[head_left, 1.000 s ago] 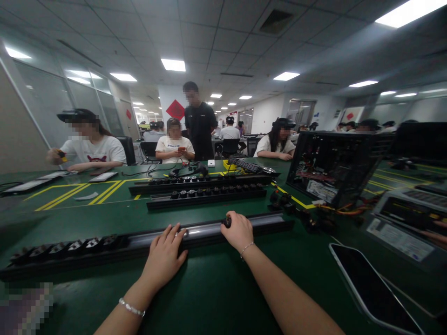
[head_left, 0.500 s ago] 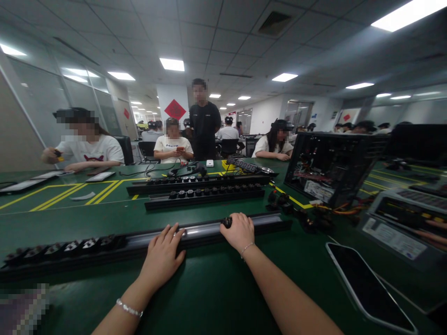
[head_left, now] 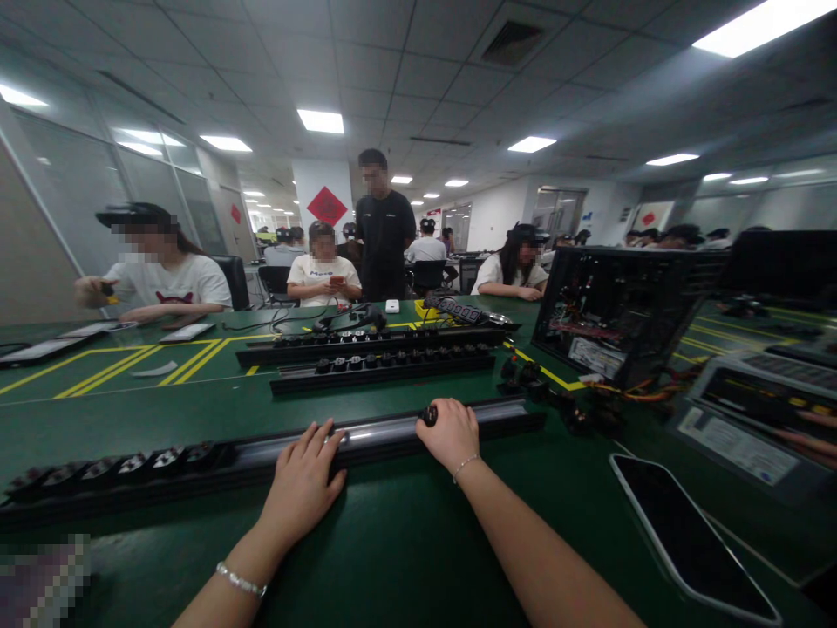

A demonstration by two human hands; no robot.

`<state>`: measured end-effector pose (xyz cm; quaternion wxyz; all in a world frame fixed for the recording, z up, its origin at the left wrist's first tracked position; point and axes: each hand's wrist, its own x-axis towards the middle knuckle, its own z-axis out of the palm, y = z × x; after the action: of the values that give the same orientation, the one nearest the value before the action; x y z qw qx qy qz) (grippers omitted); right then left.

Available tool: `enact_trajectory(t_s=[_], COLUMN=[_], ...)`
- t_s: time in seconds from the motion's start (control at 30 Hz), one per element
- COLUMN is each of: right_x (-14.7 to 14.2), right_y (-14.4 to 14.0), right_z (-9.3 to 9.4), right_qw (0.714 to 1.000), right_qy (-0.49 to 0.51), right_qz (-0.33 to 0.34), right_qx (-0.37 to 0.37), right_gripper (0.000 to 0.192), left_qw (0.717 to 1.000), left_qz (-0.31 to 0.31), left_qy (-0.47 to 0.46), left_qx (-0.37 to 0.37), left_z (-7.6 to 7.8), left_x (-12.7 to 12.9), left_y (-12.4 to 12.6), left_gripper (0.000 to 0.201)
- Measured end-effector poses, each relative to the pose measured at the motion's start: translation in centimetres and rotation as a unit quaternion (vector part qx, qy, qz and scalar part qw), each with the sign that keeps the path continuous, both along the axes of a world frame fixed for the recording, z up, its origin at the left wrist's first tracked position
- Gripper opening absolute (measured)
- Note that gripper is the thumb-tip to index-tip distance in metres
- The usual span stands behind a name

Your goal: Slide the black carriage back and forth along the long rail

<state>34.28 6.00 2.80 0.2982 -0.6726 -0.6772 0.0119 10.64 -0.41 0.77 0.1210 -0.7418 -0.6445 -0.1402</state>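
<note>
A long black track (head_left: 385, 438) with a grey inner channel lies across the table in front of me. Several black and white socket modules (head_left: 134, 464) sit in its left part. My left hand (head_left: 306, 471) rests on the middle of the track, fingers stretched over the channel and thumb on the near side. Farther right, my right hand (head_left: 451, 436) is closed around a small black socket module (head_left: 430, 415) at the channel. The hand covers most of that piece, so whether it is seated in the channel is hidden.
Behind lie two more black tracks (head_left: 385, 381) with socket modules. To the right are loose black parts (head_left: 523, 377), an open computer case (head_left: 555, 305), a power supply unit (head_left: 736, 445) and a phone (head_left: 693, 536). Several people sit across the green table (head_left: 196, 414); one stands.
My right hand has shifted very slightly right along the track with the black socket module. My left hand stays in place on the track.
</note>
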Motion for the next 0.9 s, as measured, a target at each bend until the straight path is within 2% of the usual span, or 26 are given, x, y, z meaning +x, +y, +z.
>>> enact_trajectory(t_s=[0.13,0.9], right_x=[0.2,1.1], right_y=[0.0,0.3], right_z=[-0.2,0.2], right_qw=[1.0,1.0], right_qy=[0.004,0.011], right_qz=[-0.01,0.003], right_qx=[0.004,-0.018], right_gripper=[0.031,0.024], left_qw=[1.0,1.0], left_qz=[-0.002,-0.004], left_qy=[-0.002,-0.002], left_qx=[0.003,0.009], left_z=[0.0,0.0], left_x=[0.0,0.1], left_y=[0.0,-0.1], left_gripper=[0.051,0.051])
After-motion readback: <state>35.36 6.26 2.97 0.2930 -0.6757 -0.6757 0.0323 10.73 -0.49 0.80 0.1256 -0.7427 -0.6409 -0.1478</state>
